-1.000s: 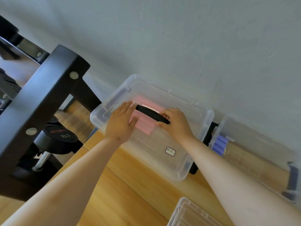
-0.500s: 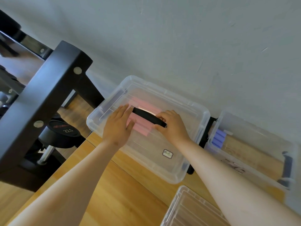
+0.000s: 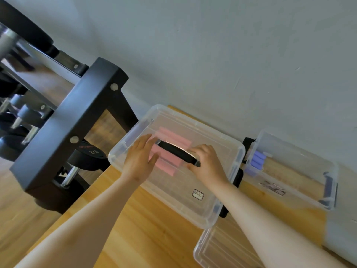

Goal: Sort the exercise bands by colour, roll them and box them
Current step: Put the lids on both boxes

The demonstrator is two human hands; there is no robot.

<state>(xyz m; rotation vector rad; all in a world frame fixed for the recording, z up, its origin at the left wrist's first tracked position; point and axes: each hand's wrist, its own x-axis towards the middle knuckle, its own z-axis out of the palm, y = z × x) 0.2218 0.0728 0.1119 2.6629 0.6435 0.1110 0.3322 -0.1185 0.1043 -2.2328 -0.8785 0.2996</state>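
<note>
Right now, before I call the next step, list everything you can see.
Lidded box: one, clear, middle of the wooden surface.
Handle: one, black, on its lid.
Pink rolls: several, pink, inside it.
Second box: one, clear, right, by the wall.
Purple rolls: several, purple, at its left end.
Third container: one, clear, bottom edge, cropped.
Rack: one, black, left.
Dumbbell: one, black, under rack.
Left hand: fingers flat on lid.
Right hand: fingers curled on handle's end.

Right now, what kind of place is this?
Probably a gym or fitness room: a black weight rack, a dumbbell marked 22.5, and rolled pink exercise bands and purple ones.
</note>
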